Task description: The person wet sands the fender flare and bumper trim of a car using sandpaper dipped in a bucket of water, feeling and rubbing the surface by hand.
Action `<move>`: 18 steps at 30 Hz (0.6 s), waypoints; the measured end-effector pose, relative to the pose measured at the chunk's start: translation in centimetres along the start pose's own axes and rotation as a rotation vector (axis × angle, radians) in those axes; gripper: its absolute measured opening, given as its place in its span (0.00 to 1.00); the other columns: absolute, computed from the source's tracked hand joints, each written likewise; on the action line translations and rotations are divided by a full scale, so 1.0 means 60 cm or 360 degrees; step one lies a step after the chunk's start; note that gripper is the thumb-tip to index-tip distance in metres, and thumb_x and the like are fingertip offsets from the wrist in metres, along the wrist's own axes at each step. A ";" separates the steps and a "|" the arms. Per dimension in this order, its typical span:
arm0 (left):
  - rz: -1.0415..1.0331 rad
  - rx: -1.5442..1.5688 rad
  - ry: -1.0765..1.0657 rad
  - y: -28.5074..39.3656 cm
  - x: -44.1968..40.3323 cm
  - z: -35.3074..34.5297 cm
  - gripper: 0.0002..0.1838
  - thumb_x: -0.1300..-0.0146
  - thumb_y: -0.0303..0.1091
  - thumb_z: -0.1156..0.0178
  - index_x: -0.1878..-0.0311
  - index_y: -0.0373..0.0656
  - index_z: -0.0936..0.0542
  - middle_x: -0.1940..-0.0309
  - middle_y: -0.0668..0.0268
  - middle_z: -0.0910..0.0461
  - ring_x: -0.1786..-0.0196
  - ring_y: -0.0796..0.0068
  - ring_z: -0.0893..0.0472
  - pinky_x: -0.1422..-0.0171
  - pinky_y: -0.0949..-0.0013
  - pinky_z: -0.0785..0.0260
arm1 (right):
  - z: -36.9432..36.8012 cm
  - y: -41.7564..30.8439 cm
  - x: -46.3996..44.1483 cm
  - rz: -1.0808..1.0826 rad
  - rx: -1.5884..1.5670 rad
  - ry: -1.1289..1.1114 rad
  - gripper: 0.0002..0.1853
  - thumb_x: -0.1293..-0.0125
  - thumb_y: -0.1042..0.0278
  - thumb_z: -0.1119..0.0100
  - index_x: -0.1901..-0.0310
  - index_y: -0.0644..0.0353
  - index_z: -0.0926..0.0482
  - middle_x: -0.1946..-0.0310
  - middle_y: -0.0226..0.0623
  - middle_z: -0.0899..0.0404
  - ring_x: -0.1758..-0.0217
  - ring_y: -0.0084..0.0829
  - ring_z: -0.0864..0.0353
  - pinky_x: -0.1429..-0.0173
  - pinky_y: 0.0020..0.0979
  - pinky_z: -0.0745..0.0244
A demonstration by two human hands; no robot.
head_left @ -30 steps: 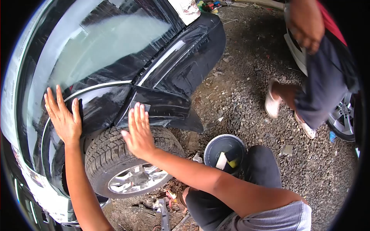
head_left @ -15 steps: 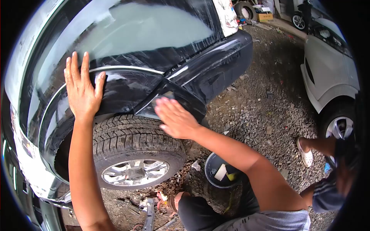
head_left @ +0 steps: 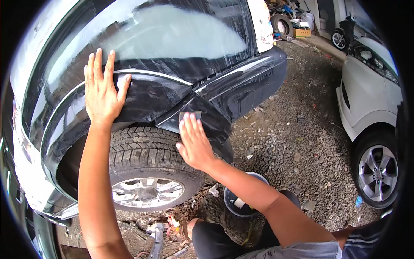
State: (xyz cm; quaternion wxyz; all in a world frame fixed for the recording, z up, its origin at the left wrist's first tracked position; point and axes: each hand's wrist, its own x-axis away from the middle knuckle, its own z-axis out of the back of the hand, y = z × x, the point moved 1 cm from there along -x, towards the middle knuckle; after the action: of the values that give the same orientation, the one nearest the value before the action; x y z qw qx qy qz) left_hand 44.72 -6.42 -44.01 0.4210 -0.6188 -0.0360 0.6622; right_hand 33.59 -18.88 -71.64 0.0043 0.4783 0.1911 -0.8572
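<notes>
The left hand (head_left: pixel 103 97) rests spread on the dark panel (head_left: pixel 151 97), grasping nothing; the right hand (head_left: pixel 196 144) lies flat, unclenched, fingers over a small grey sheet (head_left: pixel 196 114) against the bumper corner (head_left: pixel 217 123). Below are a wheel (head_left: pixel 142 151) and bucket (head_left: pixel 227 200) (partly hidden by the right forearm (head_left: pixel 241 181)). Beyond: a white car (head_left: pixel 371 93).

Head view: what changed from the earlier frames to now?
View shifted. Bystander's dark striped shorts moved down toward the lower right edge, uncovering the rightmost silver-spoked wheel. Nothing taken or released: right hand stays on the thin grey rectangular pad, left hand flat on the glossy black fender.
</notes>
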 end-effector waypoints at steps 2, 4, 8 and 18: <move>-0.0011 -0.0014 0.0001 0.000 0.002 -0.002 0.37 0.25 0.56 0.45 0.19 0.51 0.38 0.18 0.54 0.44 0.15 0.51 0.48 0.13 0.48 0.56 | 0.000 0.015 0.016 0.0101 0.0028 -0.0028 0.39 0.22 0.53 0.53 0.20 0.70 0.51 0.17 0.58 0.58 0.12 0.54 0.61 0.12 0.52 0.63; -0.0008 -0.0012 0.0014 0.000 0.001 -0.002 0.37 0.26 0.57 0.45 0.20 0.50 0.37 0.18 0.54 0.44 0.15 0.51 0.48 0.13 0.48 0.56 | 0.020 0.028 -0.019 0.0056 0.0086 0.0031 0.39 0.23 0.55 0.51 0.20 0.69 0.49 0.17 0.57 0.56 0.13 0.54 0.59 0.13 0.51 0.61; 0.0012 0.0010 -0.0006 -0.002 0.001 -0.001 0.37 0.26 0.57 0.44 0.20 0.51 0.36 0.18 0.55 0.44 0.15 0.51 0.48 0.13 0.48 0.56 | 0.044 0.036 -0.090 -0.0338 -0.0152 0.0402 0.36 0.21 0.57 0.54 0.22 0.73 0.46 0.19 0.61 0.51 0.14 0.56 0.56 0.13 0.51 0.62; 0.0023 0.0070 0.0038 -0.002 0.001 0.002 0.37 0.27 0.56 0.42 0.21 0.49 0.35 0.19 0.54 0.43 0.16 0.52 0.47 0.14 0.48 0.54 | 0.013 -0.022 -0.042 -0.0057 0.0292 0.0029 0.38 0.21 0.53 0.56 0.20 0.72 0.49 0.17 0.58 0.55 0.12 0.52 0.59 0.12 0.49 0.62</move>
State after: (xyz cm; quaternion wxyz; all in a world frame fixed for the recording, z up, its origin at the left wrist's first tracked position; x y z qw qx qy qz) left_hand 44.69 -6.27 -43.97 0.4300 -0.6176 -0.0118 0.6584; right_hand 34.06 -18.37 -68.75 -0.0566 0.4810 0.1202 -0.8666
